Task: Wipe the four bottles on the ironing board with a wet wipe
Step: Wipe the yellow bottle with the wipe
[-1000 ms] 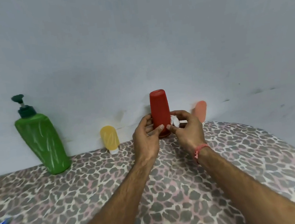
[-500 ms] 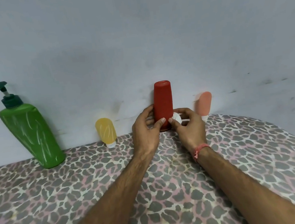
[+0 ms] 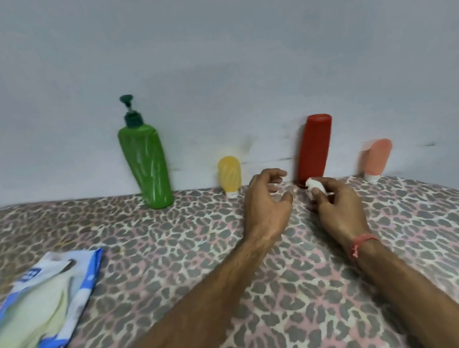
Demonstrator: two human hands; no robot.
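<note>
A flat blue-and-white plastic wipes packet point(image 3: 34, 307) lies at the far left on the leopard-print fabric cover of the ironing board point(image 3: 307, 293). Four bottles stand in a row along the back edge of the board, against the pale grey wall point(image 3: 208, 47). From the left: a tall green plastic pump bottle with a dark green dispenser head point(image 3: 147, 166), leaning slightly; a small yellow translucent squeeze bottle standing on its white cap point(image 3: 230, 175); a tall red plastic bottle standing cap-down point(image 3: 314, 148), tilted a little; and a small salmon-pink squeeze bottle on a white cap point(image 3: 376, 158). The left hand point(image 3: 269, 203) is positioned between the yellow bottle and the red bottle, just in front of them, fingers loosely curled and spread, holding nothing and touching neither bottle. The right hand point(image 3: 337, 204), with a pink thread band at the wrist point(image 3: 363, 241), is positioned just in front of the base of the red bottle; its thumb and fingers pinch a small crumpled white wet wipe point(image 3: 314, 184), which lies near the base of the red bottle.
</note>
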